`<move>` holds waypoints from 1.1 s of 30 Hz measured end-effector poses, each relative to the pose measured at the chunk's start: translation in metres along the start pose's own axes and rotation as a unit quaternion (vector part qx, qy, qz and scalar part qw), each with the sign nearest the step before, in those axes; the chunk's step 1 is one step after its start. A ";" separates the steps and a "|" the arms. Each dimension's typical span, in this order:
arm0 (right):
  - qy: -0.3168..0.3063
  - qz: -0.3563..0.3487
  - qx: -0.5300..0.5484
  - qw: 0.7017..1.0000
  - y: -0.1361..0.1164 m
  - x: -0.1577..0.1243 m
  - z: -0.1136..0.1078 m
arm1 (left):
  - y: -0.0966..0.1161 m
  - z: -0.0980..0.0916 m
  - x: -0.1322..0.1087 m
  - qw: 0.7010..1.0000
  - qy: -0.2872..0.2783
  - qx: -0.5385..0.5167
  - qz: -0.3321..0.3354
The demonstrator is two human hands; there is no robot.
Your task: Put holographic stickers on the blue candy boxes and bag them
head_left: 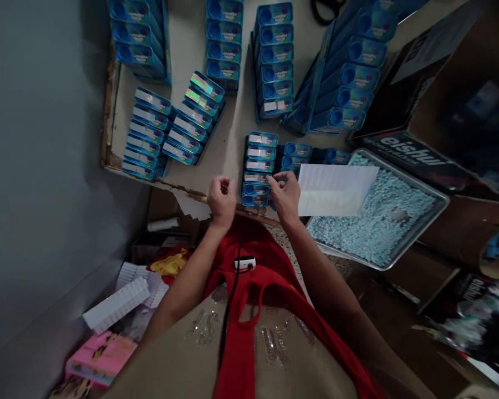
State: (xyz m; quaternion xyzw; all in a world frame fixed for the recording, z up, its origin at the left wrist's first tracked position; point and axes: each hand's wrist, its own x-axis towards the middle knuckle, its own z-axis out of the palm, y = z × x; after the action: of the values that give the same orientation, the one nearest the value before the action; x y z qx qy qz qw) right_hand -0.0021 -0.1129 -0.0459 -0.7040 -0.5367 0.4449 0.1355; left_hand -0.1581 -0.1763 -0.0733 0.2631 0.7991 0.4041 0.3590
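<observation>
My right hand is at a row of small blue boxes near the table's front edge. Its curled fingertips touch the end of one box, beside a pale sticker. Boxes farther back in that row bear similar stickers; the two nearest me show bare round blue ends. Left of the row, my left hand hovers at the table edge with fingers curled together; whatever they may hold is hidden. Just right of my right hand lies a whitish sheet, partly over a metal tray of small pale-blue pieces.
More blue box rows stand across the table, some with stickers, such as the left row. Black scissor handles lie at the back. An open carton rises behind the tray. White folded cartons and a pink box are lower left.
</observation>
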 end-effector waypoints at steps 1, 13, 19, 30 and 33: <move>0.011 0.028 0.036 0.999 -0.003 -0.003 -0.001 | 0.003 -0.007 -0.010 0.999 -0.034 -0.004 0.008; 0.005 0.041 0.165 0.985 -0.023 -0.071 -0.028 | 0.000 -0.012 -0.028 0.963 -0.202 -0.135 -0.116; -0.036 0.118 0.252 0.960 -0.022 -0.065 -0.028 | 0.010 -0.026 -0.026 0.895 -0.275 -0.253 -0.243; -0.071 0.128 0.307 0.940 -0.020 -0.060 -0.025 | 0.012 -0.009 -0.023 0.893 -0.230 -0.278 -0.267; -0.015 0.105 0.246 0.963 -0.014 -0.053 -0.017 | 0.011 -0.011 -0.023 0.907 -0.188 -0.274 -0.258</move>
State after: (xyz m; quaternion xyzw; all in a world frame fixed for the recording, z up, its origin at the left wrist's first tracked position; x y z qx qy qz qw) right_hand 0.0002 -0.1486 -0.0014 -0.6946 -0.3358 0.5854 0.2491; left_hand -0.1517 -0.1918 -0.0508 0.0104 0.6145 0.4434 0.6524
